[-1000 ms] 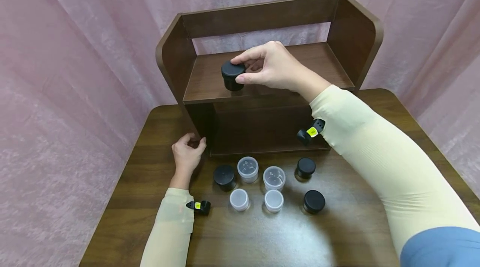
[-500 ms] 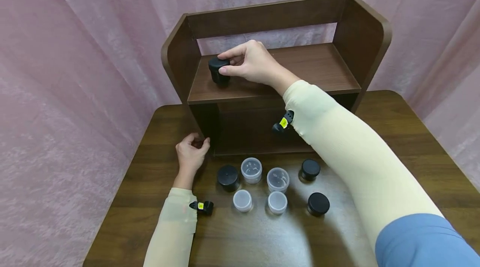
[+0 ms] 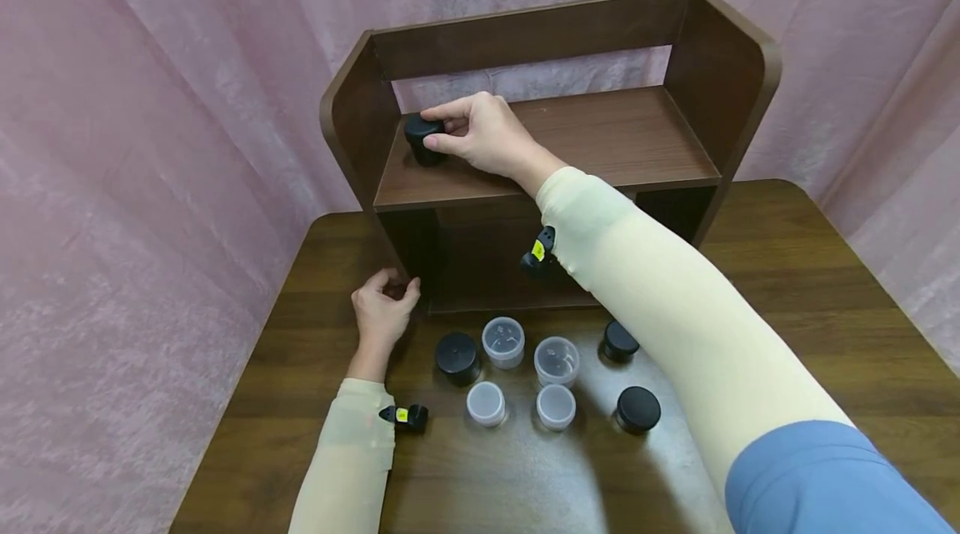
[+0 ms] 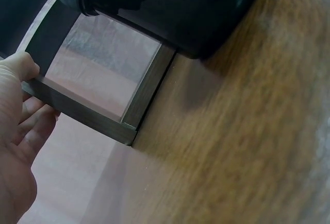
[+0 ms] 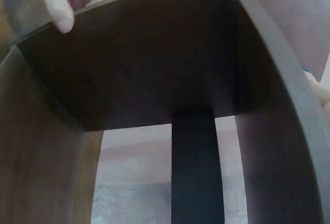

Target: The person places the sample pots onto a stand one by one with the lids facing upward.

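In the head view my right hand [image 3: 483,138] pinches a small black lidded jar [image 3: 424,138] between thumb and fingers, at the left end of the upper board of a brown wooden shelf unit [image 3: 592,134]. The jar stands upright, close to the left side panel. Down at the left, my left hand [image 3: 381,313] grips the front edge of that panel near the tabletop. The left wrist view shows its thumb [image 4: 26,65] and fingers on either side of the panel's edge. The right wrist view looks under the upper board, with only a bit of the right hand at its right edge.
On the wooden table [image 3: 450,484], before the shelf unit, stand a larger black jar [image 3: 457,357], two larger clear tubs [image 3: 503,342], two small white-lidded tubs [image 3: 486,404] and two black-lidded jars [image 3: 637,410]. A pink curtain [image 3: 187,142] hangs behind.
My right hand has carried the black jar leftward, from over the upper board's front edge to its left end. The left hand keeps its hold on the side panel.
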Tool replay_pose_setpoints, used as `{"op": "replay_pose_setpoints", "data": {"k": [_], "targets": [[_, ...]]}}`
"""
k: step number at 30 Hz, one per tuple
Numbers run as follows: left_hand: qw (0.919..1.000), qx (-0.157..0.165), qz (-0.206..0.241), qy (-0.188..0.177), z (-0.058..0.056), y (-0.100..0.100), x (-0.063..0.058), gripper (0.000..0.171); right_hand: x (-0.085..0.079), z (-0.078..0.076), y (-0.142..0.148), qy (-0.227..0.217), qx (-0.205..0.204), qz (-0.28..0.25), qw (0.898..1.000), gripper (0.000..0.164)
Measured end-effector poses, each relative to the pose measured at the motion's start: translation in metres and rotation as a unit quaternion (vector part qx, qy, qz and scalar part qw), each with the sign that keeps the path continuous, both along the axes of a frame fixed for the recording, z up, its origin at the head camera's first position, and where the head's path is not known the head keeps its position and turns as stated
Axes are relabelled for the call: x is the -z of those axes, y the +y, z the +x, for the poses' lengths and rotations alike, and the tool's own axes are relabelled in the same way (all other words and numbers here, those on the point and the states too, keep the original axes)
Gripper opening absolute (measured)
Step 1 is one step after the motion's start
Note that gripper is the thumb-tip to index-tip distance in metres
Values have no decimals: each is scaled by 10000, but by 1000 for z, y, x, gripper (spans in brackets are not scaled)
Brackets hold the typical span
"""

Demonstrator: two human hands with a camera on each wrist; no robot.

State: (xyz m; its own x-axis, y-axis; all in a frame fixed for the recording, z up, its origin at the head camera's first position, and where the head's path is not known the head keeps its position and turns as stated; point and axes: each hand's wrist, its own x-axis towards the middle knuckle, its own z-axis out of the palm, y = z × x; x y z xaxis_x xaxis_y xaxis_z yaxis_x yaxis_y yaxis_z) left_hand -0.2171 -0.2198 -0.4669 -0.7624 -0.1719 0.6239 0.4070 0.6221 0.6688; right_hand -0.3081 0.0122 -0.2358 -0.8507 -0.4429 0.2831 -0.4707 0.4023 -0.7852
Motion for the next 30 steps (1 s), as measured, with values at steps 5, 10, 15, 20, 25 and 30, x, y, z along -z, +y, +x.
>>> {"op": "replay_pose_setpoints", "data": {"k": [5,10,15,20,25,30], "targets": [[10000,-20,8,-43,0,-4,0,14,3,0,-3,198,84,132,9997,44],[10000,12,-13,-55,-1,-5,0,15,4,-1,-4,174,125,140,9997,44],[10000,36,-50,-52,-1,-6,3,16,7,-1,-4,98,131,75,9998,44],[9999,60,-53,-78,-2,-6,3,16,7,-2,-4,71,98,-59,9999,45],[10000,24,-24,-86,-3,-5,4,15,8,-2,-1,54,195,-299,9993,48],[10000,-34,-42,-24,-5,-2,4,15,8,-2,4,432,632,-581,9954,43]]}}
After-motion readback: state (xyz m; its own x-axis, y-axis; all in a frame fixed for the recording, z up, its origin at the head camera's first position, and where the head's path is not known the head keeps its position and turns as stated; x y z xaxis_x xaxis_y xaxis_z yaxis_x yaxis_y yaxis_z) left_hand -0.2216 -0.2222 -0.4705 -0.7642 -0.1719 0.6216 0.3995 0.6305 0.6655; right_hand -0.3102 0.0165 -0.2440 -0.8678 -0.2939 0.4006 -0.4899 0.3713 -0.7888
